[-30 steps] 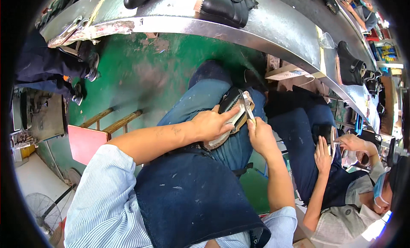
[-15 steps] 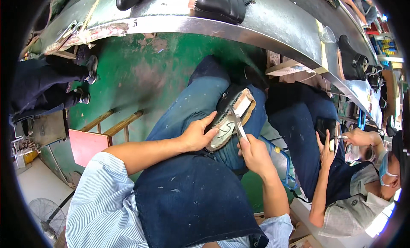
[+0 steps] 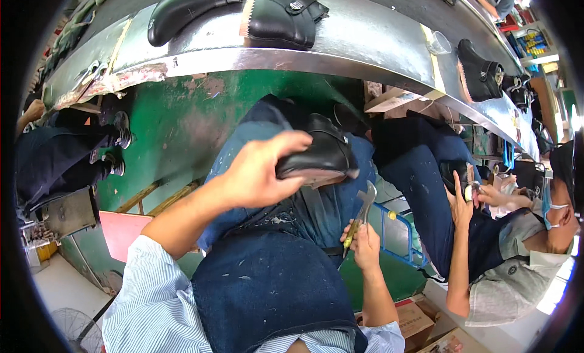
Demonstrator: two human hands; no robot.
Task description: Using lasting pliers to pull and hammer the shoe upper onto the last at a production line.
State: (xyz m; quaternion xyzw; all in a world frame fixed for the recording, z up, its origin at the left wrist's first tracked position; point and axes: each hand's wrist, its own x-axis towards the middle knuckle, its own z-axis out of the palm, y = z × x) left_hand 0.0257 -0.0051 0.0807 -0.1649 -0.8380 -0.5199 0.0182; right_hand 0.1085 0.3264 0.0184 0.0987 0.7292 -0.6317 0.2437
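Note:
My left hand (image 3: 258,170) is closed on the toe end of a black leather boot (image 3: 319,149), held above my thighs. The boot now lies on its side with its upper showing; the pale sole edge faces toward me, and most of the sole is hidden. Lower and to the right, my right hand (image 3: 367,246) grips steel pincers (image 3: 367,201) with a yellow-green handle. Their metal head points up and away from me, apart from the boot. A dark blue apron (image 3: 267,286) covers my lap.
A metal-edged bench (image 3: 243,60) crosses ahead, with black boots (image 3: 283,18) and a clear cup (image 3: 438,44) on it. To my right sits a co-worker whose hand (image 3: 460,204) holds a dark boot. A pink-topped stool (image 3: 125,231) stands left; another person's legs (image 3: 73,149) are beyond.
My left hand has lifted the boot and turned it, so the sole that faced up is now mostly hidden. My right hand has drawn the pincers away from the boot, down toward me.

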